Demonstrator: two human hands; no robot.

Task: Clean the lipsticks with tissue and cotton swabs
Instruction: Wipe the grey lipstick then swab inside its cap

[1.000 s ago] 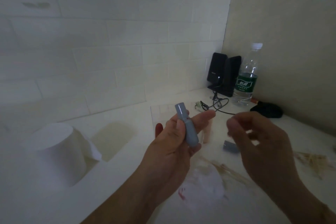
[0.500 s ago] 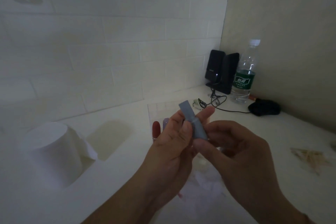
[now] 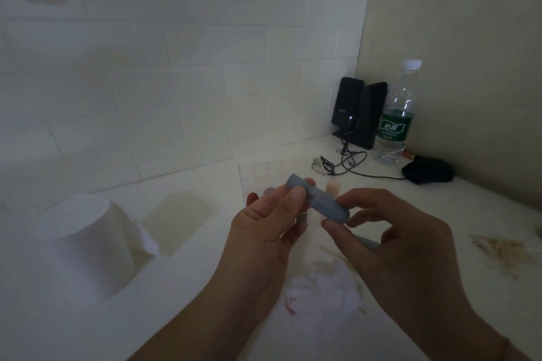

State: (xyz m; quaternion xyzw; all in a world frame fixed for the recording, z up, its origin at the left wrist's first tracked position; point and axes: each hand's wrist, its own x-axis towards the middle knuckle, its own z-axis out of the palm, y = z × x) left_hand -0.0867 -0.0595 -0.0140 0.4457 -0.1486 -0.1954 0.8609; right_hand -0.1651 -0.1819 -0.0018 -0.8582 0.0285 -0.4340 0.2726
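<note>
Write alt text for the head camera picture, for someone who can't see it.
Two hands hold a grey-blue lipstick over a white table: left hand grips one end, right hand pinches the other. A stained tissue lies below, a paper roll at left.

We see a white table (image 3: 187, 316) carrying a tissue roll (image 3: 85, 246) at left, a stained crumpled tissue (image 3: 322, 296) near the front, what may be cotton swabs (image 3: 504, 249) at right, and two black speakers (image 3: 359, 111), a water bottle (image 3: 396, 114) and a black mouse (image 3: 426, 174) in the far corner.
</note>
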